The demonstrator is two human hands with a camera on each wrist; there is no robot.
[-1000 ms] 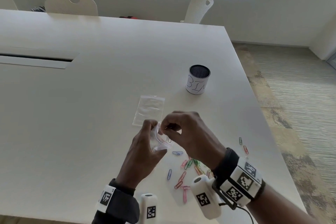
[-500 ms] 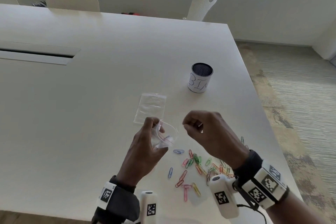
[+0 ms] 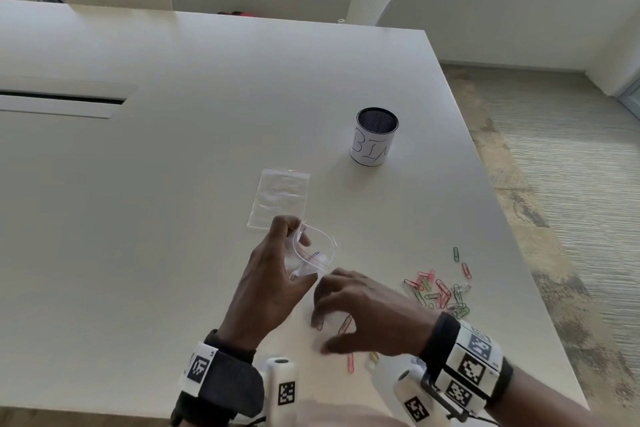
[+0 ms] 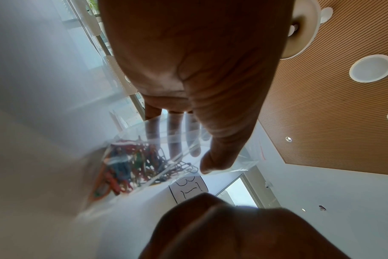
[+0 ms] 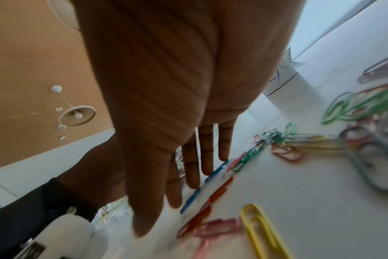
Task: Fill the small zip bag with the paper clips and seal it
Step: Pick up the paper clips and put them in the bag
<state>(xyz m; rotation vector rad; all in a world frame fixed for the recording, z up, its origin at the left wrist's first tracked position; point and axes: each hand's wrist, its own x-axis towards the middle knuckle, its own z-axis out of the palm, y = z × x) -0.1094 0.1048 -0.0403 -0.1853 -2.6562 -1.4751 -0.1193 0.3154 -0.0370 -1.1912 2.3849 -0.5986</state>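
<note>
Plastic zip bag [image 3: 304, 255]: clear, held above the table [image 3: 173, 184] with its mouth open; a few paper clips showed inside in the left wrist view.
Left hand [image 3: 273, 284]: fingers and thumb curled round the zip bag.
Right hand [image 3: 363, 308]: fingers spread and straight, lowered over loose clips near the table's front edge; it gripped nothing.
Paper clips [image 3: 440, 291]: coloured, scattered on the table to the right of both hands, a few under the right hand.
Second bag [image 3: 280, 199]: flat on the table, just beyond the left hand.
Cup [image 3: 374, 139]: upright, marked "BIN", well apart from the hands.
</note>
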